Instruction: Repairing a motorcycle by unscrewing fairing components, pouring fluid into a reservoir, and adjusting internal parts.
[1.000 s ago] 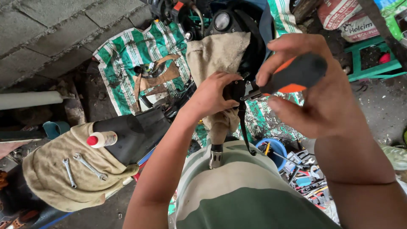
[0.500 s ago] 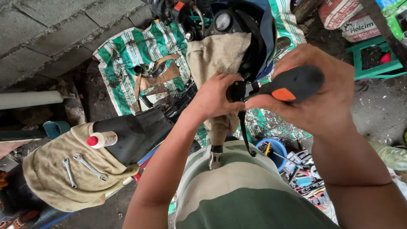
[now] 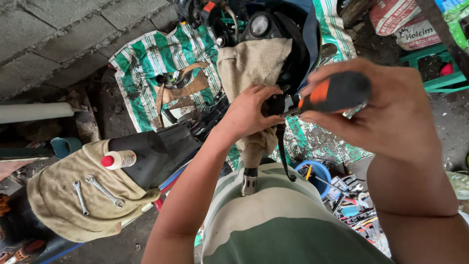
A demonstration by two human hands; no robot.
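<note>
Fig.: work on a motorcycle handlebar, seen from above. Landmark = black lever assembly [image 3: 274,105] at frame centre, w/ a thin black lever [image 3: 283,151] hanging below it.

Left hand [image 3: 249,110]: just left of the assembly, fingers curled together and clamped on it, steadying it against the cloth-wrapped bar [image 3: 254,66].

Right hand [image 3: 386,112]: right of the assembly, fingers closed round the black-and-orange screwdriver [image 3: 334,91]; its shaft points left and the tip sits at the assembly, exact contact point hidden by the fingers.

Progress (judgement): fastener work is mid-step. Driver appears engaged, the assembly is on the bar and the lever is attached, so neither removal nor refit looks complete. Whether the screw is going in or out cannot be told.

Surroundings: well left and below the assembly, two spanners [image 3: 93,193] lie on a tan rag [image 3: 63,215] beside a small red-capped bottle [image 3: 118,160] on the black seat [image 3: 156,151]. Above left, a green-striped tarp [image 3: 146,58]. Below right, a blue tub [image 3: 312,172] and loose tools [image 3: 349,200] on the ground.
</note>
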